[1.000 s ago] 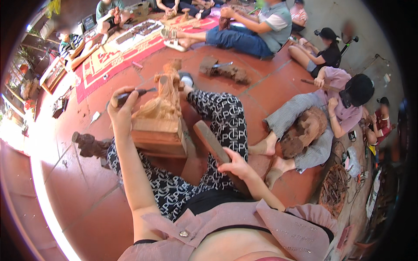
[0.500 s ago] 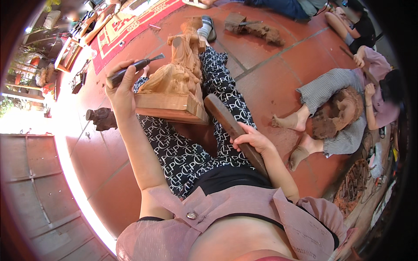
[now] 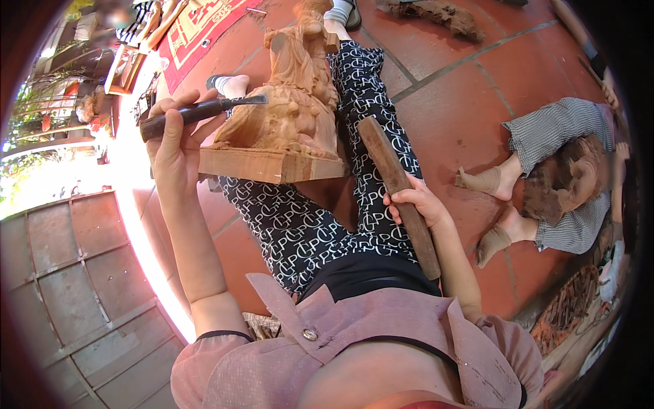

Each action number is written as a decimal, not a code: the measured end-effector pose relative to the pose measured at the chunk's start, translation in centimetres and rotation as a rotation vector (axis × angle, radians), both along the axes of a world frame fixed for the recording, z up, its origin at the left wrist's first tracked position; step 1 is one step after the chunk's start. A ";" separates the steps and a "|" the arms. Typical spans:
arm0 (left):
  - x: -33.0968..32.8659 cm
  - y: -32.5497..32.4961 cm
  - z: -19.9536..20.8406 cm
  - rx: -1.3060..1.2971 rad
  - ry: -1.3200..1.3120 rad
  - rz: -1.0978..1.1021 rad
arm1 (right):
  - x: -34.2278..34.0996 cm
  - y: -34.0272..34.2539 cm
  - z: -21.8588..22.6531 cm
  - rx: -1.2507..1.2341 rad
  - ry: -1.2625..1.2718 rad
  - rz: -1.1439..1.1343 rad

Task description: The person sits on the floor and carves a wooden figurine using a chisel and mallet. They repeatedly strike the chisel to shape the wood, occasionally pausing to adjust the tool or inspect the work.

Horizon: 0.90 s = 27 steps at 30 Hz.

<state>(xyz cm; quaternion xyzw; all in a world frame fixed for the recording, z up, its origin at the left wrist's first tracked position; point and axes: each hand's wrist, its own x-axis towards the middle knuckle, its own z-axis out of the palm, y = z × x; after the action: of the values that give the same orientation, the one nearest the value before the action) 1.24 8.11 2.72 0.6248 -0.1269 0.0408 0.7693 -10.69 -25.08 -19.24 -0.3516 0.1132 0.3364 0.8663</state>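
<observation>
Currently left hand (image 3: 174, 146) clamped on chisel (image 3: 197, 112), tip at wood carving (image 3: 289, 102), upper centre, resting on legs. Right hand (image 3: 415, 201) wrapped around wooden mallet (image 3: 398, 194). Risk: mistimed blow skids chisel, gouging figure.

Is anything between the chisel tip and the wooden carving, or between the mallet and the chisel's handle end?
Nothing visible blocks either. The chisel in the left hand has its tip at the wooden carving. The mallet in the right hand lies low over the patterned trousers, with the carving's base partly between it and the handle.
</observation>
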 end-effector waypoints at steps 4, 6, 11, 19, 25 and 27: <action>0.4 -1.0 0.2 0.126 0.027 0.001 | 0.2 -0.3 -0.3 0.033 0.033 -0.008; 0.7 -1.3 -0.1 0.157 0.036 -0.013 | 0.4 -0.4 -0.5 0.028 0.044 -0.008; 0.6 -2.1 -0.8 0.288 0.085 0.035 | 0.5 -0.4 -0.7 0.058 0.043 -0.002; 1.9 -1.3 -1.4 0.261 0.095 -0.050 | 0.8 -0.5 1.8 -0.007 -0.067 -0.079; 1.9 -3.9 -1.1 0.527 -0.108 -0.078 | 5.6 0.1 11.9 -0.361 -0.661 -0.138; 2.1 -5.3 -0.6 0.634 -0.087 -0.061 | 7.5 0.5 15.2 -0.593 -1.046 -0.239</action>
<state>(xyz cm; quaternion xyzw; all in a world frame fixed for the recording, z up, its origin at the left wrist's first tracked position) 3.31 2.81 2.12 0.8269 -0.1846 0.0028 0.5311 -3.21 -24.55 -4.08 -0.6812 -0.1997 -0.0263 0.7039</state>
